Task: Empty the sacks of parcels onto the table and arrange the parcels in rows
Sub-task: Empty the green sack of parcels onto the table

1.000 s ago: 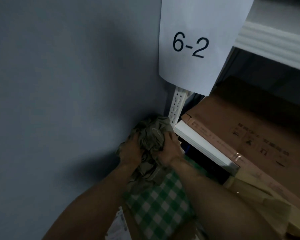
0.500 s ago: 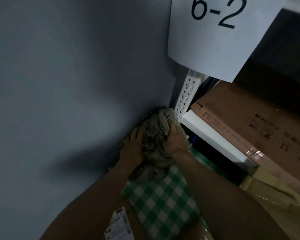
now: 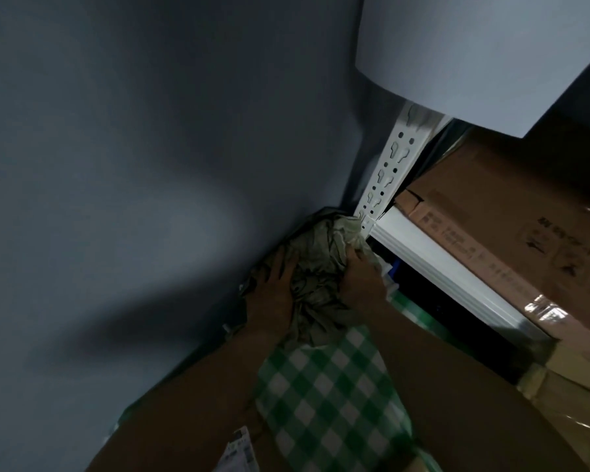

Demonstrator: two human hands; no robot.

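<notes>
Both hands up at the corner where the grey wall (image 3: 150,165) meets the shelving rack. L hand (image 3: 273,298) lies on the left flank of the sack (image 3: 321,277), fingers spread and fairly straight, pressing the crumpled olive-grey cloth, not wrapping it. R hand (image 3: 361,281) is clenched round a bunch of the same cloth on the right side, knuckles close to the white rack upright (image 3: 385,178).

Why like that, by my read: the sack is wedged in the gap btw wall and upright, so one hand steadies and flattens the bulk while the other gets a proper fistful to haul it out; nothing's emptied yet, no table in sight.

Sack's long axis runs from the bunched top, jammed into the corner far from the person, down twd the body, passing btw the two forearms. Which end is the mouth, can't tell, too dim and crumpled.

A green-and-white checked bag (image 3: 327,396) sits right under the sack, touching it, on the same line. A white printed label (image 3: 239,451) shows at the bottom edge. To the right, a brown carton (image 3: 508,212) rests on the white shelf beam (image 3: 440,267), and a white paper sheet (image 3: 474,56) hangs above.
</notes>
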